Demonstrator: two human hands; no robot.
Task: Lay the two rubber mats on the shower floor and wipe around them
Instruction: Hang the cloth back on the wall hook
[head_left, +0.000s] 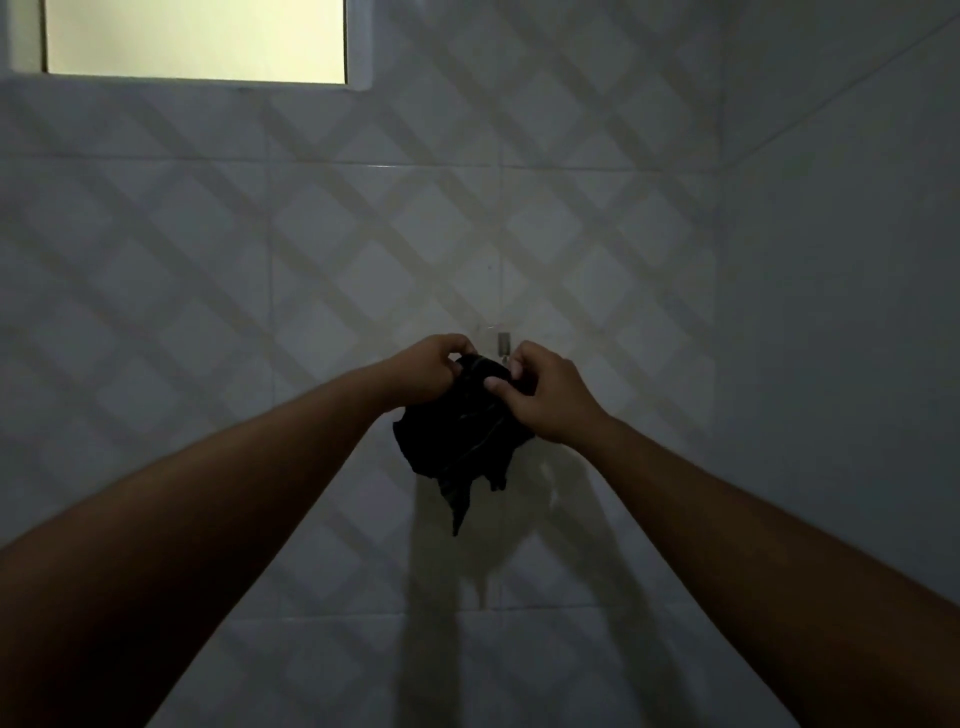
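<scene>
A dark, crumpled cloth (462, 441) hangs against the tiled wall, its top edge held up beside a small metal wall hook (502, 343). My left hand (426, 371) pinches the cloth's top left corner. My right hand (545, 395) grips its top right part, thumb pressed on the fabric just below the hook. The cloth's lower end dangles to a point. Neither rubber mat nor the shower floor is in view.
The wall (363, 234) is pale tile with a diagonal lattice pattern, dimly lit. A frosted window (195, 39) glows at the upper left. A plain side wall (841, 260) meets it in a corner on the right. A wet streak (550, 483) shows below the hook.
</scene>
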